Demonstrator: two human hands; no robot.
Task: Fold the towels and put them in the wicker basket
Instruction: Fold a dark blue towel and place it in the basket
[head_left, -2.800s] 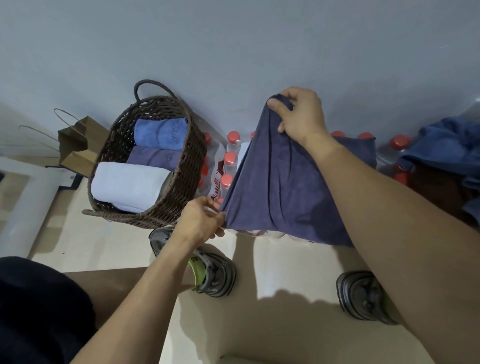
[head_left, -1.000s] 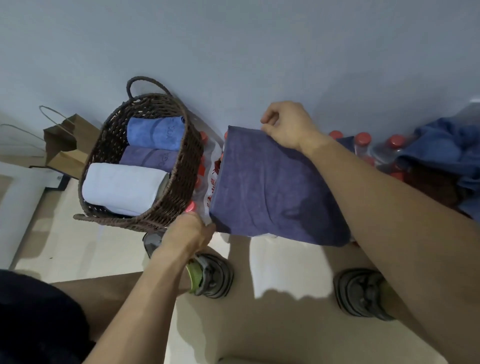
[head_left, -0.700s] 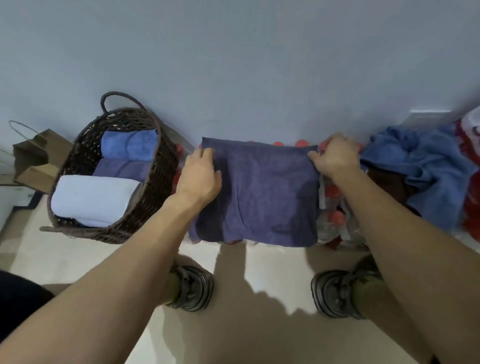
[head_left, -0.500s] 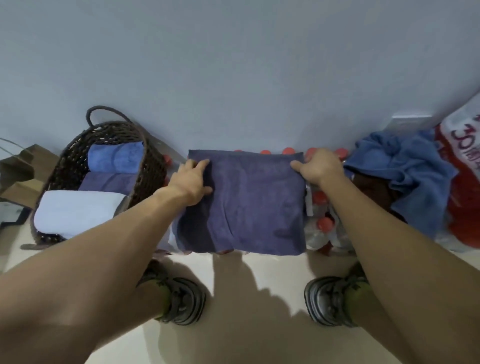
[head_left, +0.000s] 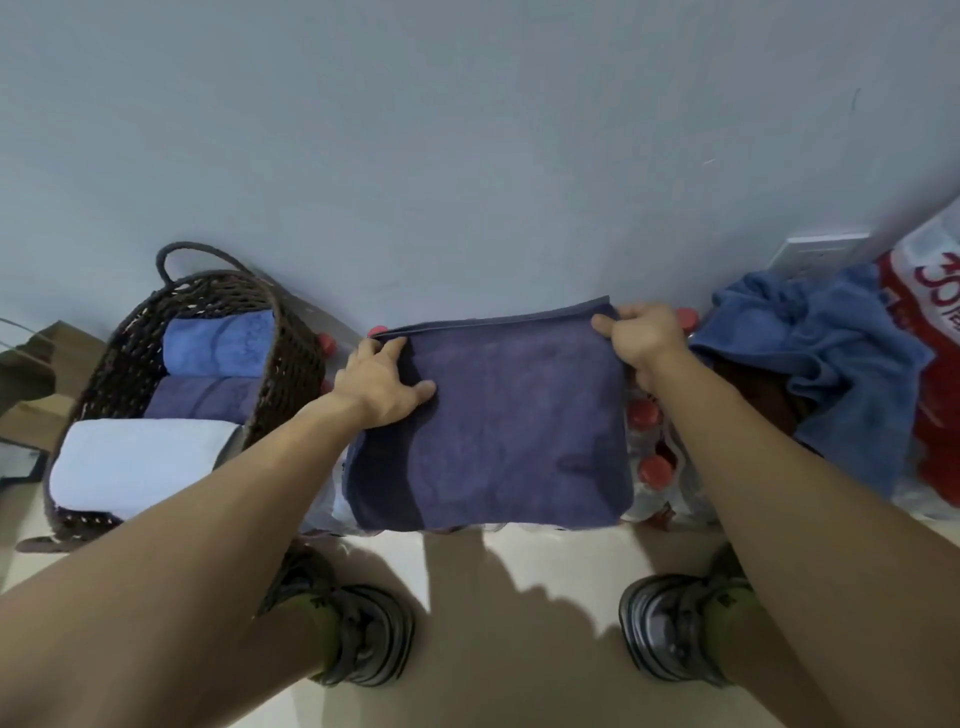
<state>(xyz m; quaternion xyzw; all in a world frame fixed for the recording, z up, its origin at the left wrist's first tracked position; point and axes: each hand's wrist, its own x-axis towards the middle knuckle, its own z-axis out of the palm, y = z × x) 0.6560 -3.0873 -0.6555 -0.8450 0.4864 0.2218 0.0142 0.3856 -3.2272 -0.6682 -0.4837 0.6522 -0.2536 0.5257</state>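
Your left hand (head_left: 382, 383) lies flat, fingers spread; your right hand (head_left: 641, 335) pinches (both arms extended).
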